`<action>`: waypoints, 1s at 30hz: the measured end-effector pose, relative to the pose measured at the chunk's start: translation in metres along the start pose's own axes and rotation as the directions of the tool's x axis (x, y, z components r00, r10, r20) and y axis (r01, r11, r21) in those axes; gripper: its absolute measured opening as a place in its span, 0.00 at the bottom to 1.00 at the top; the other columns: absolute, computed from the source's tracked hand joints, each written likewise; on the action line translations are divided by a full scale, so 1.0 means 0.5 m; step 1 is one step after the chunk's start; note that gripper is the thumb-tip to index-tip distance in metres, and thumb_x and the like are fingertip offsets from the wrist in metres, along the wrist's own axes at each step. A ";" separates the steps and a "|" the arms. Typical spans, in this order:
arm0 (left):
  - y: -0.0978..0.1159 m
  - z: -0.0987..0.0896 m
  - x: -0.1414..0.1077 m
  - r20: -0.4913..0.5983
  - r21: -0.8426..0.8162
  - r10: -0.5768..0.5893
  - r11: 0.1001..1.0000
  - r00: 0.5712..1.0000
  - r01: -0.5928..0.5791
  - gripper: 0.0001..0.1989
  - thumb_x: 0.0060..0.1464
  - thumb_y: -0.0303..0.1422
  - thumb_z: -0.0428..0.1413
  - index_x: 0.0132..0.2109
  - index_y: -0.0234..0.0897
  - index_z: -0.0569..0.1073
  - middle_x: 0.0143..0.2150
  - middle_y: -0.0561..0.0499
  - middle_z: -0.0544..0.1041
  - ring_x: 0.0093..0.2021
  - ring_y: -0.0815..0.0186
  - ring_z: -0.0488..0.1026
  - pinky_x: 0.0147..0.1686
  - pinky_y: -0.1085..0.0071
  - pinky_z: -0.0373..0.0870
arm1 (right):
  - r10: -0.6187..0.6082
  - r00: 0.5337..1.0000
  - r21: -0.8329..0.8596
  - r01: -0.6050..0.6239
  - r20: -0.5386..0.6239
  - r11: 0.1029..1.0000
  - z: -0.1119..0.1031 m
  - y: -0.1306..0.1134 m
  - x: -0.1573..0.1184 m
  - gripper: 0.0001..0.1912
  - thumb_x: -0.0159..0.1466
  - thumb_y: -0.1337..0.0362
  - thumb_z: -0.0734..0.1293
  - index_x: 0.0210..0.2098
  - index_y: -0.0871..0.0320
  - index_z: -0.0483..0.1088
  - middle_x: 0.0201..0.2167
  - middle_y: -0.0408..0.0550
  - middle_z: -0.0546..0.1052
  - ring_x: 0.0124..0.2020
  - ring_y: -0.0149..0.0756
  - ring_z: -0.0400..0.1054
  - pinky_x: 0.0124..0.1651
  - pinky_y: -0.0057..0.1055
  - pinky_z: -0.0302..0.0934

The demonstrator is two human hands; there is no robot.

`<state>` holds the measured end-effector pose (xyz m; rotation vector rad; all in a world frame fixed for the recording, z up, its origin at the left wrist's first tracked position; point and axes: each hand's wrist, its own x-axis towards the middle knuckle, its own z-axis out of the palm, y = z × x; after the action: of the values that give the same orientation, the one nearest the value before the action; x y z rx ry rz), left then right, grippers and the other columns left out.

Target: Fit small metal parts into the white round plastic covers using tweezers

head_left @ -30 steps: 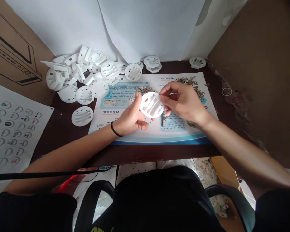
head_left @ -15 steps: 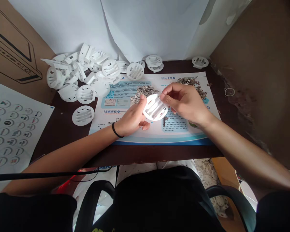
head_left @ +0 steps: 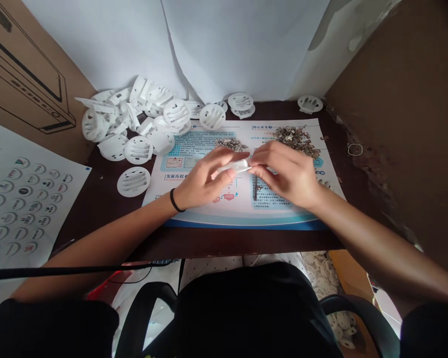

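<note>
Between thumb and fingers, my left hand (head_left: 205, 181) grips a round white plastic part (head_left: 239, 166), now turned nearly edge-on so its slotted face is hidden. My right hand (head_left: 285, 174) pinches at the right edge of that part; whether a small piece is between those fingertips I cannot tell. Behind my left fingers lies a pile of small silvery metal pieces (head_left: 229, 144) on the printed sheet (head_left: 194, 214). A second heap of brownish metal pieces (head_left: 296, 139) is beyond my right hand. A thin dark tool-like piece (head_left: 255, 189) rests on the sheet below my hands.
A large pile of white plastic parts (head_left: 134, 109) fills the back left of the table, and one lone slotted disc (head_left: 133, 182) lies in front of it. Cardboard (head_left: 22, 64) stands at the left. A sheet with round logos (head_left: 22, 199) lies near it.
The white part has tilted from showing its slotted face to nearly edge-on. My left fingers have come up over it, and my right hand has shifted slightly down with it.
</note>
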<state>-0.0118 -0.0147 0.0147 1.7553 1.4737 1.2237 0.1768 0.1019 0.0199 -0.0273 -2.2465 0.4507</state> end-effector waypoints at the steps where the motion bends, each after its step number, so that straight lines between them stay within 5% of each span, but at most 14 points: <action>1: -0.006 -0.004 0.002 0.004 0.066 0.092 0.994 0.996 -0.092 0.28 0.67 0.52 0.48 0.58 0.37 0.77 0.49 0.41 0.76 0.48 0.59 0.74 0.51 0.61 0.73 | -0.092 0.996 -0.073 0.091 -0.006 0.993 0.002 0.004 -0.005 0.04 0.70 0.69 0.65 0.43 0.54 0.71 0.36 0.46 0.76 0.39 0.34 0.73 0.41 0.33 0.70; 4: -0.024 -0.009 0.004 0.041 0.168 0.308 0.936 0.951 -0.310 0.28 0.68 0.50 0.47 0.62 0.36 0.74 0.50 0.41 0.75 0.52 0.58 0.72 0.55 0.57 0.71 | -0.250 0.968 -0.240 0.245 0.009 0.939 0.005 0.012 -0.015 0.10 0.69 0.72 0.65 0.48 0.54 0.68 0.37 0.46 0.77 0.40 0.34 0.72 0.41 0.33 0.70; 10: -0.028 -0.005 -0.001 0.043 0.231 0.445 0.867 0.895 -0.442 0.27 0.69 0.46 0.47 0.64 0.35 0.72 0.51 0.40 0.73 0.54 0.58 0.71 0.55 0.57 0.72 | -0.388 0.920 -0.451 0.367 0.050 0.813 -0.002 0.011 -0.023 0.10 0.67 0.73 0.66 0.47 0.55 0.68 0.38 0.46 0.78 0.38 0.33 0.71 0.31 0.30 0.67; 18: -0.020 -0.007 0.000 0.061 0.225 0.515 0.828 0.855 -0.514 0.27 0.68 0.47 0.48 0.67 0.39 0.70 0.51 0.41 0.72 0.53 0.58 0.71 0.54 0.58 0.72 | -0.463 0.884 -0.539 0.423 0.068 0.729 -0.003 0.002 -0.024 0.11 0.68 0.74 0.63 0.39 0.50 0.71 0.33 0.41 0.76 0.37 0.30 0.70 0.29 0.29 0.62; 26: -0.010 -0.001 -0.006 0.058 0.207 0.495 0.843 0.867 -0.496 0.26 0.69 0.47 0.46 0.67 0.44 0.69 0.51 0.42 0.72 0.54 0.57 0.72 0.55 0.55 0.72 | -0.525 0.850 -0.541 0.460 0.039 0.704 -0.005 -0.008 -0.021 0.12 0.65 0.75 0.65 0.37 0.49 0.72 0.32 0.40 0.76 0.35 0.30 0.69 0.28 0.29 0.62; 30: -0.008 0.007 -0.013 0.060 0.175 0.408 0.894 0.911 -0.412 0.25 0.69 0.50 0.44 0.66 0.50 0.70 0.51 0.43 0.74 0.54 0.56 0.72 0.57 0.54 0.71 | -0.402 0.910 -0.533 0.390 0.100 0.751 0.000 -0.010 -0.028 0.11 0.66 0.72 0.64 0.37 0.47 0.72 0.29 0.40 0.74 0.30 0.30 0.67 0.28 0.30 0.61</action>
<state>-0.0104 -0.0196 0.0081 2.2848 1.2737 1.2936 0.1866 0.0949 0.0114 0.1510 -2.2061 -0.4291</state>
